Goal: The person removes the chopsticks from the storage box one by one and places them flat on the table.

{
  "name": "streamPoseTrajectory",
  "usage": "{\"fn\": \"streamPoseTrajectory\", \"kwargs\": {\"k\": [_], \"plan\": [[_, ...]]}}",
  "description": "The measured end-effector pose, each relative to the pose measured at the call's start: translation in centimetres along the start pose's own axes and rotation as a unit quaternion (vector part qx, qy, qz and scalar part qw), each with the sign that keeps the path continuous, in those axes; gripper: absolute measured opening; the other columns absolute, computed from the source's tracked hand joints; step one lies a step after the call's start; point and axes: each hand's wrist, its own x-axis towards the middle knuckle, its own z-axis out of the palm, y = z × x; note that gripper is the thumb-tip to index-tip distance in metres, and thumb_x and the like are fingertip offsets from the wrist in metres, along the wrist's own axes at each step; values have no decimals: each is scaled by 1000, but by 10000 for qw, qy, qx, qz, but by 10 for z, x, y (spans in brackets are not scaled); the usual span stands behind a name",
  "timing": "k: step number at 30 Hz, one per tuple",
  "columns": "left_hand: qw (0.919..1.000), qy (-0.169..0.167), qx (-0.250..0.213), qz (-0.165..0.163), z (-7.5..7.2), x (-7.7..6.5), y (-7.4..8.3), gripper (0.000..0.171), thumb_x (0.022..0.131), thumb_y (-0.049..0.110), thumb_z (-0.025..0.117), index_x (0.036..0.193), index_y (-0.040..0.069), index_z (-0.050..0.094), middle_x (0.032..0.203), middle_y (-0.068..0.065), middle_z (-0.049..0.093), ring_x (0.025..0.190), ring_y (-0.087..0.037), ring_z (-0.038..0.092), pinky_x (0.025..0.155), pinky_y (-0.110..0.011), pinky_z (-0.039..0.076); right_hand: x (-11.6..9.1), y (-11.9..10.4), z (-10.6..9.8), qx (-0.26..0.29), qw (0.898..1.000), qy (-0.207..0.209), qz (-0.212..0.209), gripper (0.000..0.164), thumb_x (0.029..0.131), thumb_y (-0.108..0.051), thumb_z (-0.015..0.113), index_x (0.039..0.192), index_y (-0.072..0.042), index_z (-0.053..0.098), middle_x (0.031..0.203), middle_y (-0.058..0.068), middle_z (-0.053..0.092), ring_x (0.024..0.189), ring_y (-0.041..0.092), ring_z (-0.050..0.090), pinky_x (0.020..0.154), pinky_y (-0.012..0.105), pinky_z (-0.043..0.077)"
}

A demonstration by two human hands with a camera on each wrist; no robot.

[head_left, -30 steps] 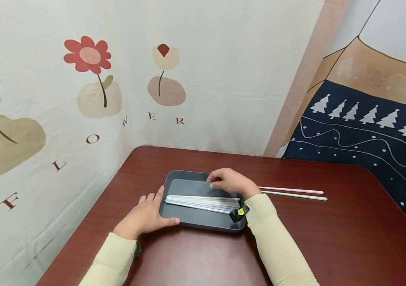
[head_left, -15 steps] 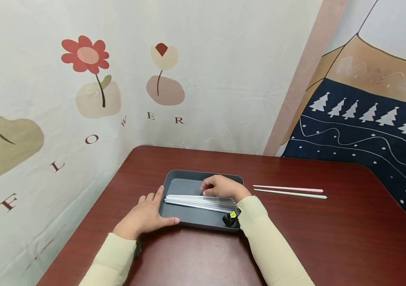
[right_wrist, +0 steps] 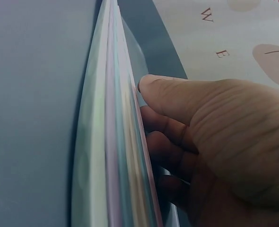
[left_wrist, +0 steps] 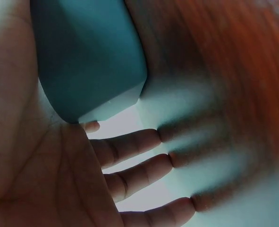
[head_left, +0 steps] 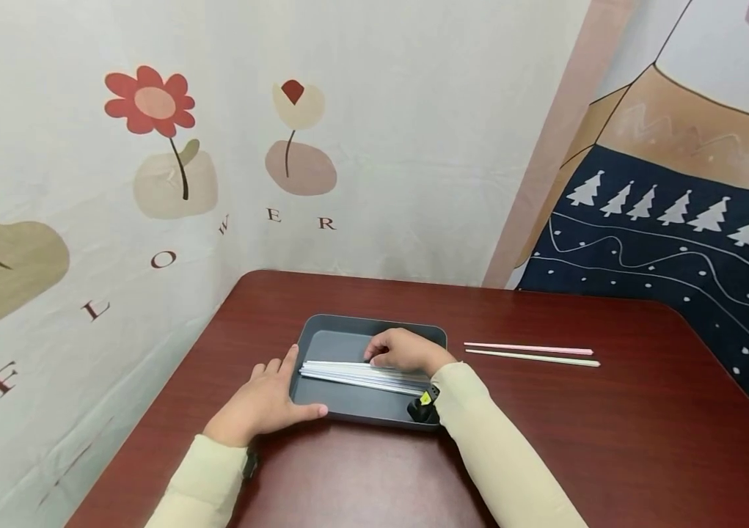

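Chopsticks are lying bundled in the grey tray, its floor showing along both sides. The right grip is sitting curled beside them; pinching or not, I cannot tell. The left grip is resting spread against the left rim. Rightward, two loose chopsticks are lying on the surface, printed fabric hanging beyond.

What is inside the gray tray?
In the gray tray lies a bundle of pastel chopsticks. The right hand, sleeve and wrist camera cover their right ends and part of the tray, so anything underneath can't be seen.
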Motion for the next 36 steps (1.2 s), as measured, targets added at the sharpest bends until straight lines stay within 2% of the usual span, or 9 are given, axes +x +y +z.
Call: {"fn": "streamPoseTrajectory", "kwargs": {"k": [8,16,22,29,36], "plan": [[9999,85,-76,107,-1,-3,0,135,65,85,66,156,-2,18,136,-25,48,116,-40,43,89,-52,47,1,0,1,-159,9998,-25,-98,14,99,-13,62,94,-21,72,87,-9,63,75,9,52,72,30,45],[9999,54,-66,61,-3,-5,3,134,66,83,67,156,-2,18,136,-24,48,116,-40,44,89,-51,47,-1,-4,1,-391,9990,91,-197,21,102,-10,56,94,-21,72,87,-11,63,73,8,51,74,30,45],[10000,42,-33,67,-3,-4,3,134,65,83,67,156,-3,19,135,-24,49,113,-39,44,88,-51,47,-1,-2,2,-417,9987,136,-266,15,100,-12,60,98,-20,72,85,-10,63,73,8,51,73,28,45],[10000,48,-31,60,-2,-4,2,134,65,83,67,156,-2,19,136,-24,49,114,-39,44,89,-52,47,0,-1,3,-592,9971,244,-406,16,100,-10,59,95,-19,72,84,-10,62,72,8,51,72,28,45],[10000,54,2,44,-2,-4,2,134,65,83,68,156,-2,19,135,-24,49,112,-39,45,87,-52,47,-1,-4,3,-560,9975,243,-354,12,97,-9,64,98,-17,72,77,-7,59,68,8,49,69,28,44]]}}
